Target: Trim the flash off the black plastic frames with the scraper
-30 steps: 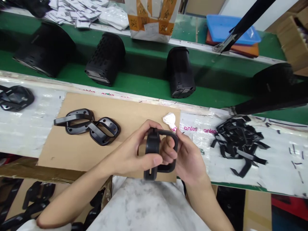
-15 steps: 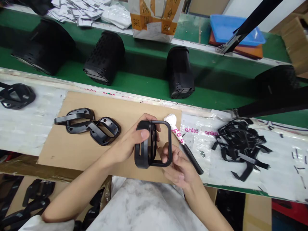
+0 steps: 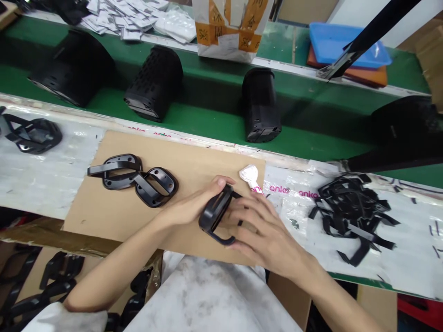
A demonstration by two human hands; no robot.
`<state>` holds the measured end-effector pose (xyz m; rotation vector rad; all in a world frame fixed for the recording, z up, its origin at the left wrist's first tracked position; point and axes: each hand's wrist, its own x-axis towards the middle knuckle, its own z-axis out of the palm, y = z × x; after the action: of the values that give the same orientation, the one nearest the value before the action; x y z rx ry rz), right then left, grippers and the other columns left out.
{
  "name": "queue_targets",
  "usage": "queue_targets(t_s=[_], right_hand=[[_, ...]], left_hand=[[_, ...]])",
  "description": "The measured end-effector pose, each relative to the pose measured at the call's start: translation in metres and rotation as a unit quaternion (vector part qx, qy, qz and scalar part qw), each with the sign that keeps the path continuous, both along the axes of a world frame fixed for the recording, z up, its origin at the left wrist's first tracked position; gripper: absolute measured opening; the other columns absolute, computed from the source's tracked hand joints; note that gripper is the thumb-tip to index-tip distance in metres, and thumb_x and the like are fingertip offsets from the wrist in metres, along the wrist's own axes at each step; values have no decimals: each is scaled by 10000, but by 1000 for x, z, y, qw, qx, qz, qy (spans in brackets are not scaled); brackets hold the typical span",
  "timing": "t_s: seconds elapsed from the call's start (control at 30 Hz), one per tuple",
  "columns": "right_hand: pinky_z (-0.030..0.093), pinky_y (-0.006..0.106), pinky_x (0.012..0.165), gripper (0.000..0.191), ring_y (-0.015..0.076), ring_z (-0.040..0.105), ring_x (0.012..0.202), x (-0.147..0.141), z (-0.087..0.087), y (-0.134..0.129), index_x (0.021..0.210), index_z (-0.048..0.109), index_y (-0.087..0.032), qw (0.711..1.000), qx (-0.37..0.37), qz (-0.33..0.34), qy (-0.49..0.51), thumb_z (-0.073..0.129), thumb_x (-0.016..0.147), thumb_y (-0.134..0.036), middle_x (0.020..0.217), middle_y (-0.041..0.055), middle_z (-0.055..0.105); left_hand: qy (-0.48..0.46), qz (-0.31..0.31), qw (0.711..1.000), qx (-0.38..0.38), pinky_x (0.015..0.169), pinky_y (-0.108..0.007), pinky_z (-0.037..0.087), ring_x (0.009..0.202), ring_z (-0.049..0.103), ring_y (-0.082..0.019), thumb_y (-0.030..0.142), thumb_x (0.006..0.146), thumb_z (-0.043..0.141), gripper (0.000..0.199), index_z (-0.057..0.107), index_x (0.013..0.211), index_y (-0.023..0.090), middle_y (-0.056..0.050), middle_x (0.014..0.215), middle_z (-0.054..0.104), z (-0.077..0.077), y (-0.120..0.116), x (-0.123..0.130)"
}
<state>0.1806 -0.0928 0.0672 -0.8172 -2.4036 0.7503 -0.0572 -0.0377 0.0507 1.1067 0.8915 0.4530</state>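
Green-painted surface (image 3: 214, 127) runs along the far side of a pale tabletop (image 3: 294, 249), which is covered in white plastic printed with pink lettering. Flat brown cardboard sheet (image 3: 194, 159) lies on it, under the work. Clock directions here are taken from the black plastic frame with a looped handle (image 3: 215, 210), which is held tilted above the cardboard in front of the person's pale, smudged clothing (image 3: 221, 295).

The left hand (image 3: 192, 203) pinches the frame's upper end, thumb on top; its other fingers are largely hidden behind. The right hand (image 3: 268, 230) has its fingers spread and bent over the loop on the three o'clock side; whether they press on it cannot be told.

Near ten o'clock, two similar black frames (image 3: 147, 188) lie overlapping on the cardboard, and another black plastic frame (image 3: 43, 133) sits well apart in the same direction. Between one and two o'clock is a white-headed tool (image 3: 249, 174), its lower part hidden by the right hand. At three lies a tangled heap of black strips (image 3: 355, 203). Across the green surface, a textured black housing (image 3: 155, 83) stands at eleven and a narrower black housing (image 3: 261, 106) at one.
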Motion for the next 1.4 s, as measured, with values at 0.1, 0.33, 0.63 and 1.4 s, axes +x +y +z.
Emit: queue_targets(t_s=[0.1,0.33,0.63,1.4], right_hand=[[528,338,893,150,189,642,918,-3,7,2,994,649,-210,977,-190,21,94,703,1017,-348,930,18,688],[414,251,658,270,145,527,752,-8,7,-9,899,585,-210,894,-408,-71,172,626,1036,-439,821,-15,567],[458,317,741,381,179,542,719,-15,32,-6,766,592,-227,947,-281,43,151,592,1058,-471,727,5,587],[416,341,761,176,211,560,791,-34,23,-1,893,615,-210,970,-144,-98,168,582,1058,-263,831,42,624]], left_hand=[[-56,-43,995,71,1272,-544,281,1537,352,-355,742,990,404,743,387,1583,295,-111,1667,370,4,-6,-5],[21,-77,925,372,1230,-568,390,1546,347,-415,455,741,908,873,474,1481,292,-179,1653,366,12,-26,-13],[13,-156,823,546,1247,-610,358,1482,487,-362,332,818,843,419,668,1199,330,-99,1524,596,25,-19,-19],[10,184,910,371,1110,-533,531,1415,538,-332,210,898,734,638,495,1478,329,-145,1532,518,-12,-29,-3]])
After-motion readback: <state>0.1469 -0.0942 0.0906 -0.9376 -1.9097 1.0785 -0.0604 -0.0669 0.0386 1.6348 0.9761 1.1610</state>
